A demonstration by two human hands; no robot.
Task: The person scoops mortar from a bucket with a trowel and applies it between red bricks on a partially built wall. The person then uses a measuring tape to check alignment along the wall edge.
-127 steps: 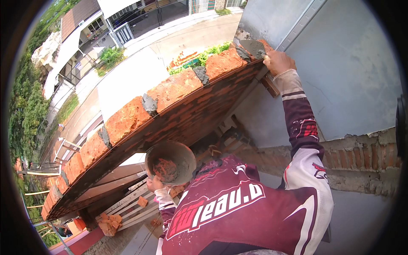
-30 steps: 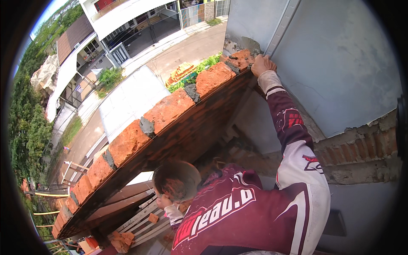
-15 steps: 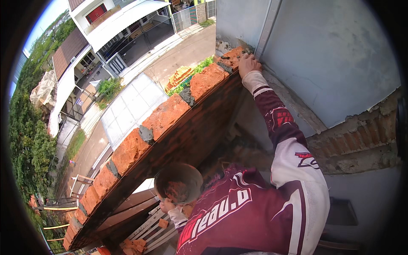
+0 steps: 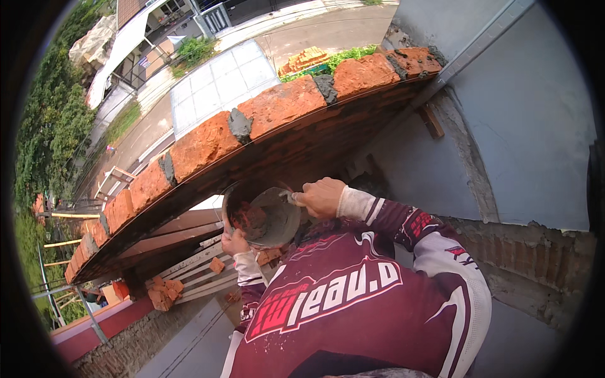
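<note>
A round bucket (image 4: 287, 232) hangs low beside the brick wall, with grey mortar and a reddish lump inside. My left hand (image 4: 236, 242) is closed on the bucket's near-left rim. Over its right rim, my right hand (image 4: 322, 196) is closed around the pale handle of what looks like a trowel (image 4: 292, 198); its blade is hard to tell from the grey inside of the bucket. Beyond both hands curves the top course of orange bricks (image 4: 287, 108), with grey mortar (image 4: 240, 126) between them. A thin string runs along the wall's near edge.
A grey wall panel with a metal strip (image 4: 485, 47) stands at the right end of the bricks. Wooden slats (image 4: 201, 280) and loose broken bricks (image 4: 165, 293) lie below left. Past the wall drop a pale roof (image 4: 220, 82) and a street.
My right hand has come down from the far right end of the brick course to the bucket. The view has shifted; my left hand still grips the bucket.
</note>
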